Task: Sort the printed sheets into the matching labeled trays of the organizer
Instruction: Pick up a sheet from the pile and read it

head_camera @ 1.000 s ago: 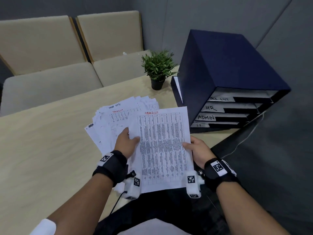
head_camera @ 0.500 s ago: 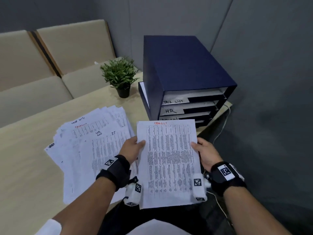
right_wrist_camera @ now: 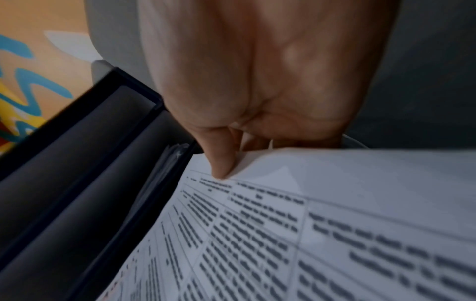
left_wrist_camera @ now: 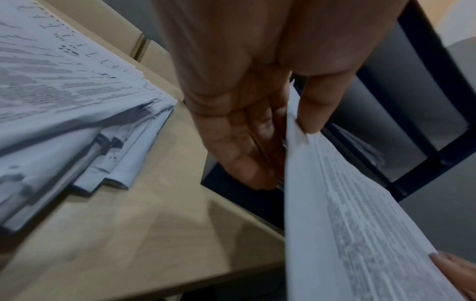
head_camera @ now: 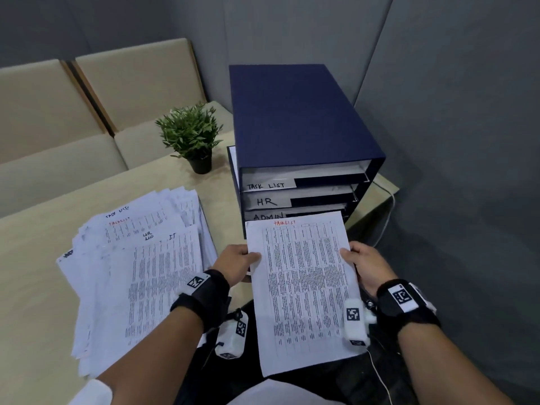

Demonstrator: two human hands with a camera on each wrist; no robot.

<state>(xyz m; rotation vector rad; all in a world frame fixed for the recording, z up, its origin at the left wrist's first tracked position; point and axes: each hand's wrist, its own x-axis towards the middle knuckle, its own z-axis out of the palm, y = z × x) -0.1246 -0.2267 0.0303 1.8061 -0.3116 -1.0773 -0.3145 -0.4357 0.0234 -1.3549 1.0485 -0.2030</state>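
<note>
I hold a printed sheet [head_camera: 304,290] headed "TASKLIST" in red, level in front of the dark blue organizer [head_camera: 295,124]. My left hand [head_camera: 238,266] pinches its left edge, thumb on top and fingers beneath, as the left wrist view shows on the sheet [left_wrist_camera: 360,224]. My right hand [head_camera: 365,264] pinches the right edge, thumb on the sheet [right_wrist_camera: 309,224]. The sheet's far edge covers the lower trays. The top tray label reads TASK LIST [head_camera: 270,186], below it HR [head_camera: 266,202], then a partly hidden ADMIN [head_camera: 267,216].
A fanned pile of printed sheets [head_camera: 137,264] lies on the wooden table [head_camera: 32,302] to the left. A small potted plant [head_camera: 191,135] stands left of the organizer. Beige seat cushions [head_camera: 73,118] line the far side; grey wall panels stand to the right.
The sheet has been lifted off the pile and carried right and forward toward the organizer, both hands still holding its edges. The head view has turned toward the organizer.
</note>
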